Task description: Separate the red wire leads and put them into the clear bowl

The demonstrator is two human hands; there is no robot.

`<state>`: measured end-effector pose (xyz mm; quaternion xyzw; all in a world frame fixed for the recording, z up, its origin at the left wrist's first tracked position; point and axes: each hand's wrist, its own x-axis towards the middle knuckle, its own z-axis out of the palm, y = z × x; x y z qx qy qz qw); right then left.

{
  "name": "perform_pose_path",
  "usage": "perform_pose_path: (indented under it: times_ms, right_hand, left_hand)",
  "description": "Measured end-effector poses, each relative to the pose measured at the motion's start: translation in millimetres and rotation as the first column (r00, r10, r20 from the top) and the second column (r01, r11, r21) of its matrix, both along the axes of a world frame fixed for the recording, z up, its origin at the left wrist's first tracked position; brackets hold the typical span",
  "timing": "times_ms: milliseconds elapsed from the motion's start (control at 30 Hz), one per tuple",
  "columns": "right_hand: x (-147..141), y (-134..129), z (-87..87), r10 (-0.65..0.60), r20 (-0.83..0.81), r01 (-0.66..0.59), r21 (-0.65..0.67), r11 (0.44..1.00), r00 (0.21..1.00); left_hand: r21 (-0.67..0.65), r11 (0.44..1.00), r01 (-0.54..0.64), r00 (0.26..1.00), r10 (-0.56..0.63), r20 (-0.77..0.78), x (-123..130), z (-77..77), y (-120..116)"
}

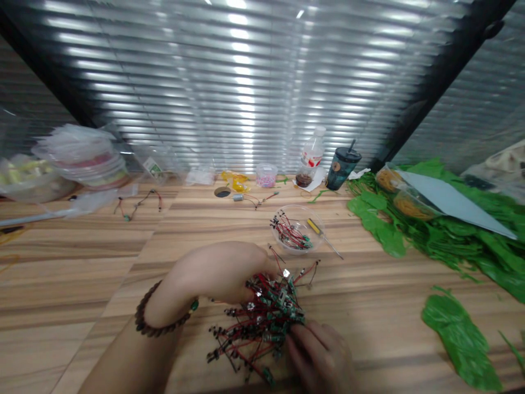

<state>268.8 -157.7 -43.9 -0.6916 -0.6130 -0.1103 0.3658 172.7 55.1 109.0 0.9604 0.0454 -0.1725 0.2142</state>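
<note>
A heap of small green circuit boards with red and black wires (pixel 266 317) lies on the wooden table in front of me. My left hand (pixel 241 271), with a brown bead bracelet (pixel 164 323) on its wrist, reaches over the heap's far left side. Its fingertips are lost among the wires. At the near right side, my right hand (pixel 318 353) has its fingers curled against the boards and closed on some at the edge. Just beyond the heap stands a clear round bowl (pixel 318 216) holding more wired boards (pixel 291 232) and a yellow-handled screwdriver (pixel 324 238), its shaft over the rim.
Along the back stand a tub of pink beads (pixel 266 176), a cola bottle (pixel 310 158) and a dark cup with a straw (pixel 343 166). Green plastic leaves (pixel 463 262) cover the right side. Stacked plastic containers (pixel 90 164) are at the left. A wired motor (pixel 238 197) lies behind the bowl.
</note>
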Motion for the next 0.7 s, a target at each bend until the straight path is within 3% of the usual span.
perform_pose_path:
  times_ms: [133,367,533,700]
  right_hand:
    - [0.9,-0.8,-2.5,0.020,-0.065,-0.023,-0.037,0.999,0.998]
    - [-2.3,3.6,-6.4,0.004,-0.088,-0.008,-0.055,0.998,0.996]
    - [0.9,3.6,0.4,0.043,-0.158,-0.047,-0.019,0.999,0.986]
    - [20.7,-6.9,23.5,0.152,-0.259,-0.160,-0.007,0.987,0.954]
  left_hand:
    - [-0.076,0.992,0.101,0.976,-0.113,-0.184,16.0,-11.0,4.7]
    - [0.091,0.982,0.168,0.941,-0.132,-0.312,36.1,-26.6,-14.2]
    - [0.142,0.987,0.076,0.979,-0.048,-0.197,26.8,-24.0,-15.6]
    - [-0.041,0.999,0.026,0.999,-0.027,-0.019,12.7,-3.8,-9.4]
